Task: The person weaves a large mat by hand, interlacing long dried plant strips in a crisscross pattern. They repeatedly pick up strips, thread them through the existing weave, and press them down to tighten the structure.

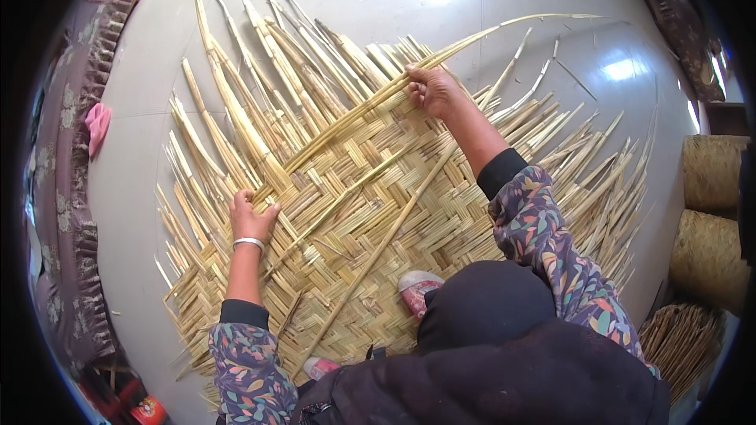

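A half-woven mat [394, 205] of pale yellow reed strips lies on the grey floor, loose strip ends fanning out at its far and side edges. My right hand [431, 90] is closed on a bundle of long reed strips [488, 31] that arches away to the upper right. My left hand [250, 219], with a silver bangle on the wrist, presses down on the woven strips at the mat's left side, fingers curled over a strip. My feet in pink shoes [417, 287] rest on the mat's near edge.
Rolled woven mats [713, 212] and a bundle of reeds [683, 338] stand at the right. A patterned cloth [71, 189] runs along the left, with a pink item [98, 126] on its edge. A few loose strips [551, 63] lie on the floor beyond the mat.
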Available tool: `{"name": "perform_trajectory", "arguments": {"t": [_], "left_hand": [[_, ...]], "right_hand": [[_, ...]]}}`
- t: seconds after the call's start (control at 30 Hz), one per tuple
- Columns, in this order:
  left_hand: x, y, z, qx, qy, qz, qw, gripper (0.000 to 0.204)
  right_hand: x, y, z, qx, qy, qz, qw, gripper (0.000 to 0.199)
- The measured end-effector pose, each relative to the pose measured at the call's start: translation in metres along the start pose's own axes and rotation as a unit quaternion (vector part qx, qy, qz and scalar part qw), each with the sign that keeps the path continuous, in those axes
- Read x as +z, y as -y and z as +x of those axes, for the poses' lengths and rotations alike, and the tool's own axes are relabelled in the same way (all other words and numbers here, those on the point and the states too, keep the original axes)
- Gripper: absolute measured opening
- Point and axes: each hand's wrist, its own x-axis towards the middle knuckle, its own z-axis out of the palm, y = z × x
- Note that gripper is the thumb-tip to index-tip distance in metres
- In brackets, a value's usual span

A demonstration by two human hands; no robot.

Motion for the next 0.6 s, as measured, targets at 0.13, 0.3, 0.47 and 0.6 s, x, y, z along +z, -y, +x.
{"name": "perform_trajectory", "arguments": {"t": [0.13,0.3,0.47,0.6], "left_hand": [[0.000,-0.002,-0.001,-0.005,0.006,-0.015,1.000,0.060],[0.003,0.010,0.004,0.019,0.002,-0.015,1.000,0.061],[0.000,0.007,0.006,0.020,0.012,-0.005,1.000,0.059],[-0.018,-0.010,0.017,0.012,-0.003,0.046,0.999,0.044]], "right_hand": [[-0.023,0.021,0.012,-0.046,0.011,-0.005,0.999,0.013],[-0.022,0.011,0.010,-0.117,-0.048,-0.076,0.989,0.010],[-0.023,0.015,0.003,-0.154,-0.033,-0.081,0.984,0.012],[-0.023,0.037,-0.021,-0.150,0.023,-0.060,0.987,0.015]]}}
